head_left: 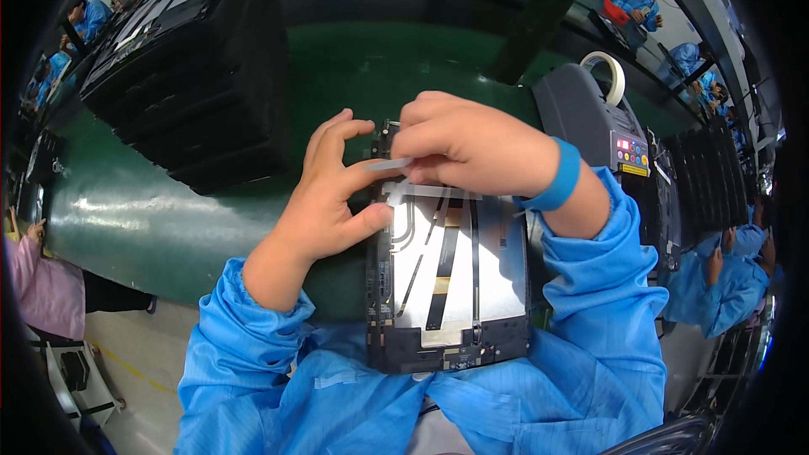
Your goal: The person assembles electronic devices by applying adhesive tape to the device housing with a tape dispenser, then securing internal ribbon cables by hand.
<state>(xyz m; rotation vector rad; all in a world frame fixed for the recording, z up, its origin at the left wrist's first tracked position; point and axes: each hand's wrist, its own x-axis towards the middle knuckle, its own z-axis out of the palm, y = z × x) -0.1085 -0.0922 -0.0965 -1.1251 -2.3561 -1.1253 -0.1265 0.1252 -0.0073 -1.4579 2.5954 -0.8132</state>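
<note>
A flat electronic panel [501, 286], tablet-like with a silvery back, black cables and a dark circuit border, lies in front of me at the table's near edge. Over its far part, my right hand [463, 143] pinches a short translucent strip of tape [389, 165]. My left hand [324, 190] is at the panel's left edge, fingers spread and thumb apart from the index finger. Its index fingertip meets the strip. Below the fingers, another pale strip [438, 191] runs across the panel. My right fingertips are partly hidden behind the hand.
A grey tape dispenser [577, 105] with a tape roll [619, 76] and lit buttons stands at the right. Tall black stacked trays [202, 93] rise at the far left of the green table [152, 227]. More black trays [708, 173] stand right. Several people in blue work around.
</note>
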